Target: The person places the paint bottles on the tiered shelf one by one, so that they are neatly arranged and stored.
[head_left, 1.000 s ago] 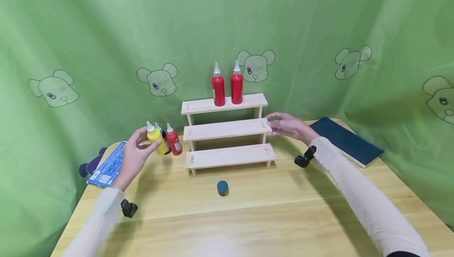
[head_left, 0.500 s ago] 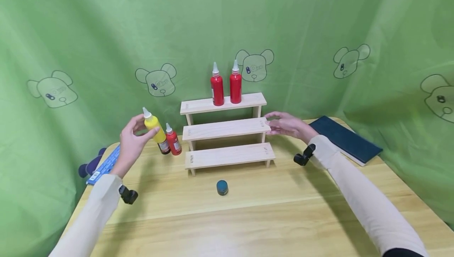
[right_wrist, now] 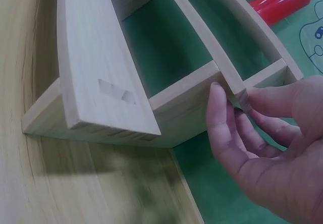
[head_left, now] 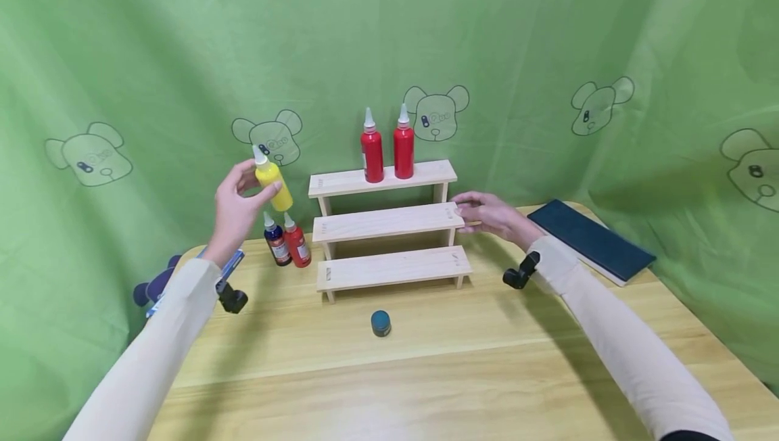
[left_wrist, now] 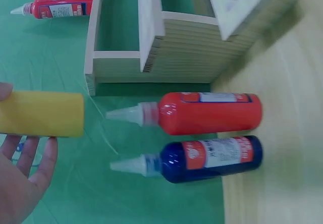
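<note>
My left hand [head_left: 234, 204] pinches a yellow paint bottle [head_left: 275, 187] with a white pointed nozzle. The bottle hangs tilted in the air, above a dark blue paint bottle [head_left: 277, 243] and a red paint bottle [head_left: 297, 243] that stand side by side on the table. To their right is a three-tier wooden shelf [head_left: 389, 222]. Thumb and fingers of my right hand [head_left: 489, 214] grip the right end of its middle tier, as the right wrist view shows at the tier's corner [right_wrist: 237, 90]. Two more red bottles [head_left: 373, 155] stand on the top tier.
A small jar with a teal lid [head_left: 381, 323] sits in front of the shelf. At the right lies a dark book [head_left: 590, 238]. A blue item and a purple object [head_left: 155, 283] are partly hidden behind my left arm. Green curtain [head_left: 517, 42] closes off the back.
My left hand has lifted the yellow bottle from beside the other bottles, bringing the blue bottle into full sight. The right hand stays at the middle tier.
</note>
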Motion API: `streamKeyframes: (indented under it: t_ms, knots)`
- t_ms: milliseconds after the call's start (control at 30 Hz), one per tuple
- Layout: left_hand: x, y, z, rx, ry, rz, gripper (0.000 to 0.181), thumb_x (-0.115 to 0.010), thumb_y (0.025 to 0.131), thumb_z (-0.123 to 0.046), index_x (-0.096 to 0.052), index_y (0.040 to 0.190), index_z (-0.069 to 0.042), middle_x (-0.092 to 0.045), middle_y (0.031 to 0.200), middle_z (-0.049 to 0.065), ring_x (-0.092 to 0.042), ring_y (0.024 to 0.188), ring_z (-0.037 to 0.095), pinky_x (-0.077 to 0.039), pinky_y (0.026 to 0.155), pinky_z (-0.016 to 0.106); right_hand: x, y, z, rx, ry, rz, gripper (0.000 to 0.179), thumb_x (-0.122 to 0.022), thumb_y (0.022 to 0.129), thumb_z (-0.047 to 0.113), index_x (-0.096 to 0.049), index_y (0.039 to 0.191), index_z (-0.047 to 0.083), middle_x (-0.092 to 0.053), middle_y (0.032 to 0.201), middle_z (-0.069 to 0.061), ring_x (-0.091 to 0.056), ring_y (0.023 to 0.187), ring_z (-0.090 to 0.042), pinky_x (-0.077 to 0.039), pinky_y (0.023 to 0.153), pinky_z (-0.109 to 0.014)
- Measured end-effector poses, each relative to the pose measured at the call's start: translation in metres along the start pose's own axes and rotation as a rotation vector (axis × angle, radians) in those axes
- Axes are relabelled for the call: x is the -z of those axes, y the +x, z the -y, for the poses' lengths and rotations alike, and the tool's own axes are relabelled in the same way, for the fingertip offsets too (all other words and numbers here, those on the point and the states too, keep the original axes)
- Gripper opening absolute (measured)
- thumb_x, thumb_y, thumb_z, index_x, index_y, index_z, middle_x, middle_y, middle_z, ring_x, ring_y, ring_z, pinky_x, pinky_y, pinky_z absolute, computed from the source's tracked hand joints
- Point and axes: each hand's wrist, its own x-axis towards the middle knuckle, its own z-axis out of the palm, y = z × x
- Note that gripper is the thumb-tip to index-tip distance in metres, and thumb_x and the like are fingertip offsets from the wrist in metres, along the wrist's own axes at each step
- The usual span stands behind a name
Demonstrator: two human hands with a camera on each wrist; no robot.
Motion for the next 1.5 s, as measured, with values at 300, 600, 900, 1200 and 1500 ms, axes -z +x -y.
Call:
streamKeyframes:
  t_ms: [300, 600, 900, 1200, 1500]
  knots:
    - [-0.024, 0.028, -0.017, -0.015, -0.095, -0.015, 0.060, -0.083, 0.092, -0.024, -0.057, 0.145, -0.013, -0.067, 0.137, 0.013, -0.062, 0.117, 0.016, -0.050, 0.111, 0.038, 0.000, -0.002, 0.000, -0.013, -0.011, -0.013, 0.052, -0.050, 0.106, 0.000, -0.034, 0.155, -0.007, -0.057, 0.123, -0.011, -0.067, 0.097, -0.014, -0.062, 0.093, -0.031]
    - [-0.049, 0.045, -0.030, 0.016, -0.151, 0.008, 0.060, -0.082, 0.093, -0.022, -0.056, 0.146, -0.012, -0.066, 0.139, 0.014, -0.063, 0.123, 0.022, -0.053, 0.109, 0.035, -0.003, -0.001, 0.001, -0.005, 0.013, -0.007, 0.053, -0.051, 0.107, 0.001, -0.034, 0.156, -0.007, -0.062, 0.115, -0.007, -0.068, 0.095, -0.013, -0.062, 0.091, -0.028]
    - [-0.069, 0.050, -0.031, 0.003, -0.123, 0.128, 0.060, -0.078, 0.096, -0.017, -0.052, 0.149, -0.008, -0.065, 0.139, 0.020, -0.063, 0.126, 0.032, -0.053, 0.111, 0.042, -0.003, -0.004, -0.002, -0.026, 0.020, -0.001, 0.053, -0.051, 0.107, 0.001, -0.032, 0.156, -0.007, -0.063, 0.113, -0.007, -0.068, 0.094, -0.013, -0.062, 0.091, -0.028]
    - [-0.090, 0.058, -0.028, -0.004, -0.084, 0.135, 0.057, -0.081, 0.093, -0.018, -0.058, 0.144, -0.010, -0.069, 0.133, 0.018, -0.065, 0.120, 0.031, -0.053, 0.109, 0.043, -0.003, 0.000, 0.004, -0.022, 0.028, 0.001, 0.053, -0.051, 0.106, 0.000, -0.032, 0.156, -0.007, -0.063, 0.113, -0.006, -0.068, 0.092, -0.013, -0.062, 0.093, -0.030]
    - [-0.100, 0.057, -0.024, 0.009, -0.107, 0.119, 0.055, -0.081, 0.093, -0.017, -0.060, 0.142, -0.007, -0.068, 0.136, 0.017, -0.066, 0.122, 0.031, -0.056, 0.107, 0.040, -0.003, -0.002, 0.003, -0.018, 0.004, 0.015, 0.053, -0.050, 0.107, 0.001, -0.030, 0.156, -0.007, -0.062, 0.112, -0.004, -0.067, 0.094, -0.012, -0.060, 0.099, -0.035]
